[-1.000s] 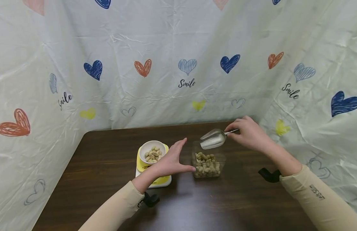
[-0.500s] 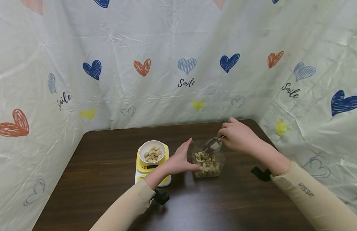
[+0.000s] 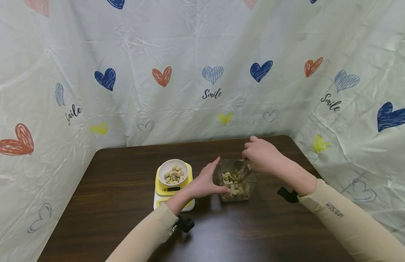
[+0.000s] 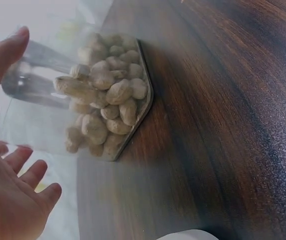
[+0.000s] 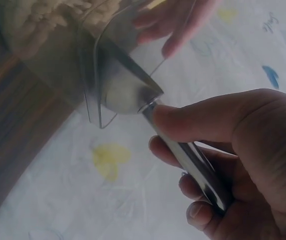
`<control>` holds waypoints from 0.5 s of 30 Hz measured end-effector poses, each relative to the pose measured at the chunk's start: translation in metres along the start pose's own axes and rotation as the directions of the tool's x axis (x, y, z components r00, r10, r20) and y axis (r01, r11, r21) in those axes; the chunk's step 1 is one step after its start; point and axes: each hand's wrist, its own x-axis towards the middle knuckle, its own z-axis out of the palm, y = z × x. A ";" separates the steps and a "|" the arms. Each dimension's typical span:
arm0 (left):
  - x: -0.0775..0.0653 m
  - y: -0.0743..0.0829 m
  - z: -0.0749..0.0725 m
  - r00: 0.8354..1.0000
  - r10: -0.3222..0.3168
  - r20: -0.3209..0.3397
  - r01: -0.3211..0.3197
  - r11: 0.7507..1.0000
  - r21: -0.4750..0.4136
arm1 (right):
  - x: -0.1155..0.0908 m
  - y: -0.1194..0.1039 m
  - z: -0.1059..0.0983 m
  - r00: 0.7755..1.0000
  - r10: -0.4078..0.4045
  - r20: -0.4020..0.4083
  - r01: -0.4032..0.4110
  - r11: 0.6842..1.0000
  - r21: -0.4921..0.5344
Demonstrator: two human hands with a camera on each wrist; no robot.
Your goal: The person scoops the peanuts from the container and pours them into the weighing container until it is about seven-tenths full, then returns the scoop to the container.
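"Where's the scoop?"

"Right of centre in the head view: the metal scoop [image 3: 243,169] slants down into the clear container [image 3: 227,165]. Its tip is lost among the peanuts [image 4: 118,93], and most of its handle is covered there by the right hand [image 3: 263,155]."

"Is that hand gripping it?"

"Yes. The right wrist view shows the thumb and fingers wrapped round the handle, lower right of the frame. The container's upper-left part is hazy and cut off."

"And the left hand [image 3: 205,184]?"

"Spread wide at the container's left side, thumb toward the near corner, fingers toward the far one. It isn't clenched; whether it touches the wall I can't tell. The left wrist view crops it at the left edge."

"What's left of that?"

"A white bowl [image 3: 162,170] of pale nuts [image 3: 174,175], sitting on a yellow-and-white kitchen scale [image 3: 161,189]. The left forearm hides part of the scale, and its dark display is too small to read."

"That white curve [image 4: 189,235] at the bottom of the left wrist view?"

"Nearly all out of frame; bowl or scale, I can't say. Beneath everything is the dark wooden bench [image 3: 124,189]."
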 end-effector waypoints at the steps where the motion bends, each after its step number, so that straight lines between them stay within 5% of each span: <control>1: 0.000 0.001 0.000 1.000 0.004 0.000 -0.004 1.000 -0.001 | 0.001 -0.001 0.001 1.000 -0.008 0.004 0.008 1.000 -0.014; 10: 0.001 -0.002 0.001 1.000 0.018 -0.007 -0.018 1.000 -0.019 | 0.009 -0.008 0.012 0.997 -0.034 0.072 0.045 0.986 -0.158; 15: 0.002 -0.003 0.001 1.000 0.021 -0.011 -0.021 1.000 -0.022 | 0.013 -0.007 0.014 0.991 -0.046 0.125 0.053 0.997 -0.053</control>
